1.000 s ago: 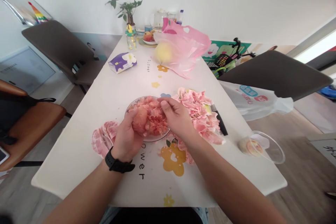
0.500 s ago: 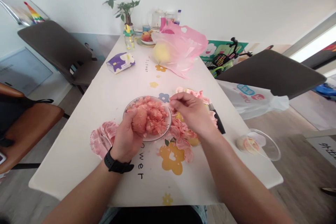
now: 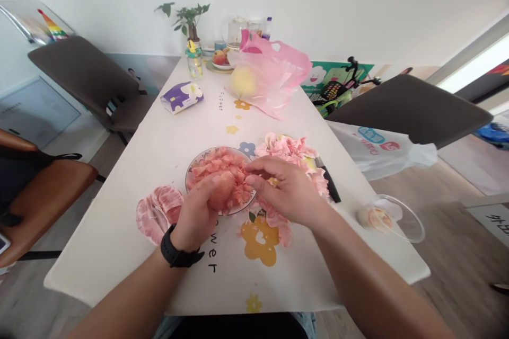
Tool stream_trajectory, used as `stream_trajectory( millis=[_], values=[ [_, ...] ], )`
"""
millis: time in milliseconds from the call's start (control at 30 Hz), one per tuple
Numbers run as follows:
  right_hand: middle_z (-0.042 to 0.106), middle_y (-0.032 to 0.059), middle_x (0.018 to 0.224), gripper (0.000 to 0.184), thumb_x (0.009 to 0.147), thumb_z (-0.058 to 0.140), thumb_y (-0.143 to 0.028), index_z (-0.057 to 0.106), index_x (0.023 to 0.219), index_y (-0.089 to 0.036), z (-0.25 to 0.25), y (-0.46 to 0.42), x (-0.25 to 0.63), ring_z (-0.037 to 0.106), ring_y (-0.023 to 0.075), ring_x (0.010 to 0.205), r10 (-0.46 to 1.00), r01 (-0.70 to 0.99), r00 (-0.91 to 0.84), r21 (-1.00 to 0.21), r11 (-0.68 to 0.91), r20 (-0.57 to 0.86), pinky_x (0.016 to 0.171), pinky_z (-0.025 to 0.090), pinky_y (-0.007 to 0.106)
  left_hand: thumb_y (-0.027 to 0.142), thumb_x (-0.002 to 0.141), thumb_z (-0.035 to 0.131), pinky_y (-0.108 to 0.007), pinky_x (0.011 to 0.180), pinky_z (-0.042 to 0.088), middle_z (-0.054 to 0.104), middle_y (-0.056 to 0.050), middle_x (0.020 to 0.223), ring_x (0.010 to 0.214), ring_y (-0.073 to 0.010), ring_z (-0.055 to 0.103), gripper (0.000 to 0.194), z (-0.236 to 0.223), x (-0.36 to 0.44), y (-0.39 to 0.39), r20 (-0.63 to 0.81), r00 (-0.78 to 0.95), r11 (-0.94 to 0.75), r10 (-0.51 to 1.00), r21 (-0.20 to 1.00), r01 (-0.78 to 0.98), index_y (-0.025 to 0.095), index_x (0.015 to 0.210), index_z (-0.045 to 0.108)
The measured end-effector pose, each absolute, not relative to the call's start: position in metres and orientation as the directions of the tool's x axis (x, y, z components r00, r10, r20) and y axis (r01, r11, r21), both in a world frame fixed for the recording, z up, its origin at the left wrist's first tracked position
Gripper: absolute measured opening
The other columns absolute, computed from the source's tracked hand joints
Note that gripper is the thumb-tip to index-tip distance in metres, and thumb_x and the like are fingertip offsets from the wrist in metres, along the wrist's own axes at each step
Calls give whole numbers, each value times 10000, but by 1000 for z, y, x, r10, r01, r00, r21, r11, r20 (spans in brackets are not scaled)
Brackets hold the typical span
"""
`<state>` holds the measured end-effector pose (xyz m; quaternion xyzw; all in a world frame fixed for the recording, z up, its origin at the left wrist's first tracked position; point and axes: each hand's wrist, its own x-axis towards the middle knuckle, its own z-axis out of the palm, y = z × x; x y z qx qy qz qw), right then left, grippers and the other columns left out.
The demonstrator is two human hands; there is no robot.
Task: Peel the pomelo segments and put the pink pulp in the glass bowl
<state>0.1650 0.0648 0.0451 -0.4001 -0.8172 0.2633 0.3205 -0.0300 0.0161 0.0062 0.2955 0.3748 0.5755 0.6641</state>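
Note:
My left hand (image 3: 199, 206) is closed around a peeled pink pomelo segment (image 3: 222, 190), holding it over the front of a round plate (image 3: 190, 161). Loose pieces of pomelo flesh (image 3: 218, 159) cover most of that plate. Over the plate's right rim, my right hand (image 3: 286, 188) has its thumb and forefinger slightly apart, close to the segment, with nothing visible between them. Beneath and behind this hand lies a heap of pink pomelo peel and membrane (image 3: 288, 148). Left of my left wrist rests a larger unpeeled-membrane pomelo chunk (image 3: 155, 212).
A knife with a black handle (image 3: 331, 183) lies right of the peel heap. Near the right edge stands a clear plastic tub (image 3: 397, 220). Farther back are a purple tissue pack (image 3: 182, 98), a pink plastic bag (image 3: 278, 74) around something yellow, a cup (image 3: 194, 61) and a plant (image 3: 191, 18).
My right hand has come down and left from above the peel heap to the plate, its fingers parting. My left hand has shifted slightly right with the pomelo segment.

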Motion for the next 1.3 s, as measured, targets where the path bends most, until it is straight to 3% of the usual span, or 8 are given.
stream_trajectory(
  millis=[133, 300, 667, 867, 1033, 1133, 1200, 1300],
  values=[
    [799, 37, 1067, 171, 970, 718, -332, 806, 1108, -283, 48, 56, 145, 743, 215, 983, 842, 390, -449, -782, 487, 300, 894, 602, 368, 438, 757, 858, -256, 525, 436, 730, -48, 861, 644, -150, 578, 329, -1, -30, 13, -191, -8, 159, 981, 838, -522, 195, 973, 804],
    [794, 33, 1079, 164, 997, 692, -298, 847, 1043, -322, 49, 60, 151, 744, 217, 999, 806, 363, -500, -769, 526, 315, 913, 608, 379, 461, 880, 810, -268, 597, 435, 674, -33, 803, 685, -152, 533, 330, -11, -35, 11, -50, 30, 58, 998, 924, -379, 221, 1106, 826],
    [792, 5, 971, 204, 990, 665, -216, 847, 945, -296, 71, 65, 162, 730, 172, 853, 711, 292, -647, -772, 564, 275, 817, 581, 333, 337, 937, 764, -364, 906, 502, 727, -70, 980, 944, -238, 637, 141, 0, -34, 5, 290, -28, -290, 957, 957, 16, 244, 1018, 832],
    [803, 6, 966, 211, 961, 656, -190, 820, 1057, -282, 75, 61, 170, 719, 185, 839, 731, 356, -656, -778, 517, 186, 775, 573, 332, 232, 836, 847, -451, 1038, 505, 745, -93, 1123, 1101, -297, 653, 318, -2, -36, 1, 442, -33, -430, 896, 885, 181, 283, 1149, 825],
    [784, 26, 1091, 359, 958, 686, -206, 771, 1286, -325, 67, 60, 166, 714, 197, 912, 720, 298, -650, -790, 537, 244, 786, 580, 334, 322, 934, 776, -447, 1069, 502, 757, -96, 1212, 1154, -285, 665, 290, -5, -35, 4, 338, -28, -332, 941, 935, 128, 287, 1220, 804],
    [778, 24, 1045, 189, 980, 709, -286, 814, 1134, -320, 56, 66, 158, 707, 210, 960, 727, 285, -638, -799, 530, 255, 871, 572, 363, 445, 952, 751, -390, 907, 579, 776, -97, 1189, 1080, -273, 706, 309, -8, -34, 8, 93, -46, -97, 995, 990, -103, 253, 1191, 793],
    [774, 15, 986, 115, 987, 712, -339, 810, 1023, -291, 48, 70, 154, 705, 200, 919, 784, 287, -590, -858, 425, 190, 844, 565, 354, 514, 923, 761, -338, 763, 594, 785, -96, 1119, 992, -262, 725, 363, -8, -34, 12, -43, -39, 28, 998, 947, -319, 224, 1138, 790],
    [776, 16, 982, 184, 965, 738, -415, 786, 1036, -253, 36, 77, 154, 706, 190, 880, 855, 208, -516, -960, 189, 57, 789, 560, 338, 505, 872, 772, -321, 696, 600, 784, -88, 1068, 947, -255, 734, 344, -3, -36, 18, -111, -20, 82, 994, 834, -545, 193, 1017, 784]
  ],
)
